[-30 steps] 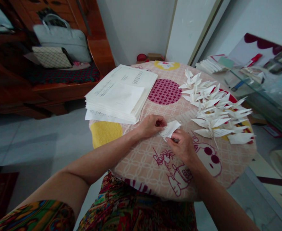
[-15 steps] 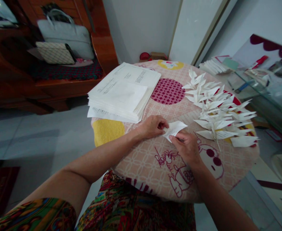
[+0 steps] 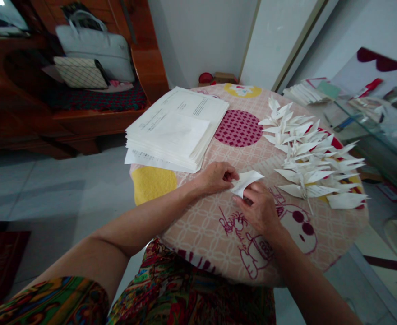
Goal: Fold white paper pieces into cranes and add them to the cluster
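A small folded piece of white paper (image 3: pixel 247 180) is between my two hands, just above the patterned tablecloth. My left hand (image 3: pixel 219 177) pinches its left end between thumb and bent fingers. At the paper's lower right edge is my right hand (image 3: pixel 261 208), its fingers curled against the sheet and partly behind it. The right thumb sits just below the paper's edge. To the right lie rows of folded white paper cranes (image 3: pixel 308 149) with pointed wings. A thick stack of printed white paper (image 3: pixel 185 101) rests at the left, a smaller blank sheet (image 3: pixel 181 131) on top.
The round table (image 3: pixel 198 234) has a pink cloth with printed figures. A glass-topped counter (image 3: pixel 374 131) with papers and a red marker (image 3: pixel 371 87) stands close on the right. Behind left is a wooden bench (image 3: pixel 93 119) holding a grey bag (image 3: pixel 93 49) and a checked purse (image 3: pixel 80 72).
My right thumb has slid off the paper's face to below its edge, and the right fingers have shifted. My left hand keeps its pinch. The view has shifted slightly.
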The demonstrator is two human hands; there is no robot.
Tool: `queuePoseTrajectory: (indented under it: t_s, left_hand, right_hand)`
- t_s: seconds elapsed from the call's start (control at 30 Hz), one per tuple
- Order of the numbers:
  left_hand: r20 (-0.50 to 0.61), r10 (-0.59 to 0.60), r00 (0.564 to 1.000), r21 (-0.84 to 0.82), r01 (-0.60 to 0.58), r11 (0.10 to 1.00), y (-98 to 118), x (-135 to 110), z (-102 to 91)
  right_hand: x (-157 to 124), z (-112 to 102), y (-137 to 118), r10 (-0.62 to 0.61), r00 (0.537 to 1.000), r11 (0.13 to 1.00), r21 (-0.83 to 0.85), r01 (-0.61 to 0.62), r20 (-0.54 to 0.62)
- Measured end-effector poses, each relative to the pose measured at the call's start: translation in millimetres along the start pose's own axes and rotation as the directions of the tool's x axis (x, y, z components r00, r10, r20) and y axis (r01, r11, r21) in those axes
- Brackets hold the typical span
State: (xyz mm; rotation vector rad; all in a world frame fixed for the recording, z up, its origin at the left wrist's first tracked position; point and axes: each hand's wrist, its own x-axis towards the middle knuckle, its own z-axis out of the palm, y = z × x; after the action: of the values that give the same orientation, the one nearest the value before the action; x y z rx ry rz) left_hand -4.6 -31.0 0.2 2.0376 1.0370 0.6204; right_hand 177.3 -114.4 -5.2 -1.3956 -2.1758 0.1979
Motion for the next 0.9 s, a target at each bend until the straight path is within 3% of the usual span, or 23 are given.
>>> queuePoseTrajectory:
  t_s: [0.3, 0.73, 0.9]
  left_hand:
    - [-0.030, 0.015, 0.999, 0.006, -0.015, 1.000, -2, 0, -0.7]
    - [-0.018, 0.011, 1.000, 0.024, -0.011, 1.000, -3, 2, -0.3]
    - [-0.025, -0.008, 1.000, -0.017, 0.008, 1.000, -4, 1, 1.9]
  right_hand:
    - [0, 4, 7, -0.039, 0.998, 0.997, 0.062, 0.042, -0.048]
    - [8, 12, 6, 0.019, 0.999, 1.000, 0.013, -0.019, -0.027]
    - [10, 7, 6, 0.129, 0.985, 0.986, 0.122, -0.114, -0.118]
